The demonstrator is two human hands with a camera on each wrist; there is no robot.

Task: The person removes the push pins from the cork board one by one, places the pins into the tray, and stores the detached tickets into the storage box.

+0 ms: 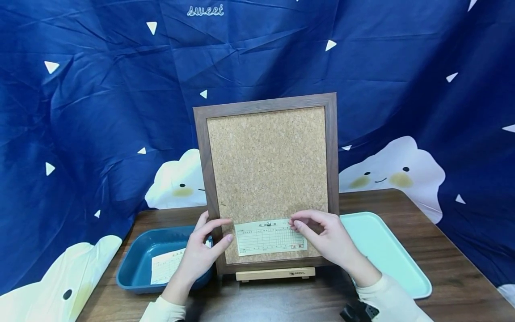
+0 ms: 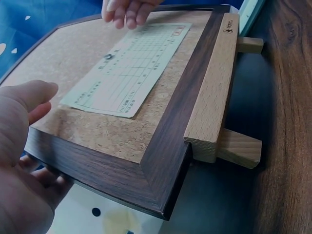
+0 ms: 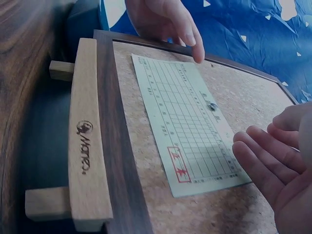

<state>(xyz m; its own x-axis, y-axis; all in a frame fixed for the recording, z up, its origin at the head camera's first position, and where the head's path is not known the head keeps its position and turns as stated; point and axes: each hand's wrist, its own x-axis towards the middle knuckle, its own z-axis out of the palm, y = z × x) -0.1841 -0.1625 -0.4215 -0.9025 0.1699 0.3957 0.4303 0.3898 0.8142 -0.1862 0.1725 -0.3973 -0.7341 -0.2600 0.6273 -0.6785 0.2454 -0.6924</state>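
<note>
A framed cork board [image 1: 265, 161] stands upright on a small wooden stand [image 1: 275, 274]. Low on the cork hangs a pale green printed form [image 1: 261, 239], with a small metal pin [image 3: 211, 106] through its top edge. My left hand [image 1: 203, 246] straddles the frame's left side, thumb and index finger in front, other fingers behind it. Its index fingertip is close to the form's top left corner. Over the form's top right corner is my right hand [image 1: 327, 235], fingers loosely bent, thumb and fingertips near the paper edge with nothing between them.
To the left sits a blue tray [image 1: 132, 264] containing another paper slip [image 1: 162, 268]. A mint green tray [image 1: 386, 255] lies to the right on the dark wooden table [image 1: 450, 268]. Behind everything hangs a blue curtain [image 1: 120, 112] printed with clouds.
</note>
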